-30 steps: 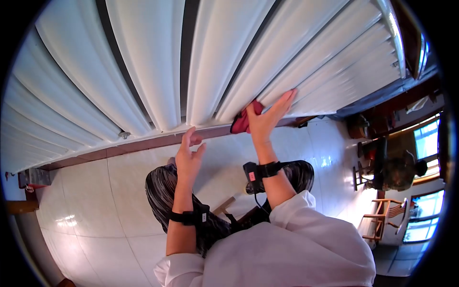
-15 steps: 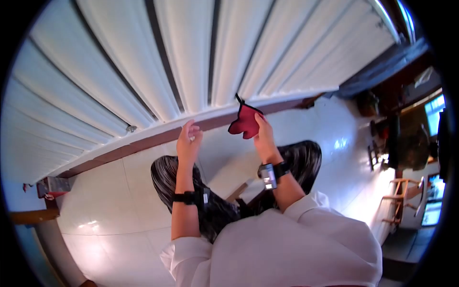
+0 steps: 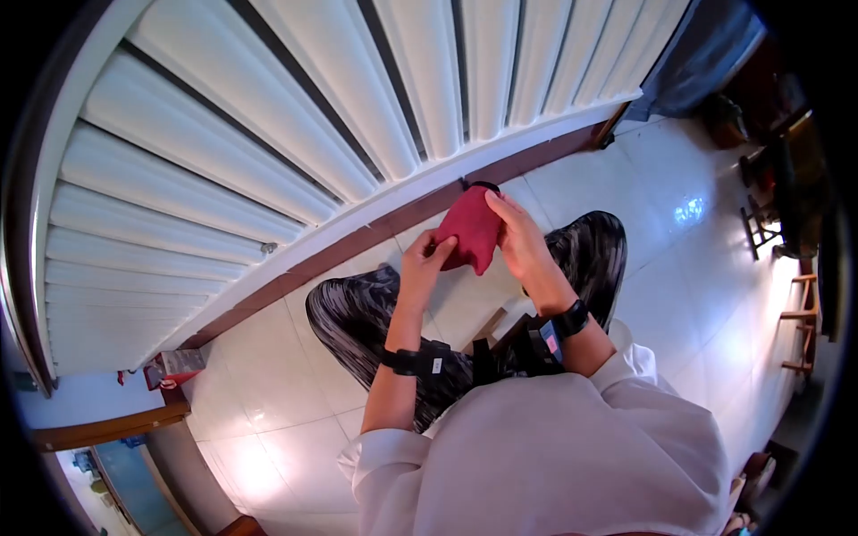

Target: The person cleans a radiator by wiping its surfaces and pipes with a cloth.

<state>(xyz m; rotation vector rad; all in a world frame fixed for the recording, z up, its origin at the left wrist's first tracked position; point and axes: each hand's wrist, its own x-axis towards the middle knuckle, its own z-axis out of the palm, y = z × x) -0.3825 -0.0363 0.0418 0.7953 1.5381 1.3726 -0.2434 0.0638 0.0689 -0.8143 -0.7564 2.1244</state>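
A dark red piece of cloth with black edging (image 3: 468, 223) is held up between both hands, above the floor between my knees. Its exact kind is not clear. My left hand (image 3: 423, 263) pinches its lower left side, thumb on the near face. On the right edge, my right hand (image 3: 521, 239) grips it with the thumb near the black-trimmed top and the fingers partly hidden behind. The lower edge of the cloth hangs in a small point.
A white slatted panel (image 3: 295, 116) rises in front, above a reddish-brown base strip (image 3: 357, 239). Pale floor tiles (image 3: 277, 375) surround my crossed legs in dark patterned trousers (image 3: 353, 308). Wooden furniture (image 3: 802, 313) stands at the far right, a red and grey box (image 3: 179, 364) at the left.
My left hand has moved from beside the cloth to pinching it. The cloth now shows a broader, fuller shape. The view has shifted, with more of the left side showing.
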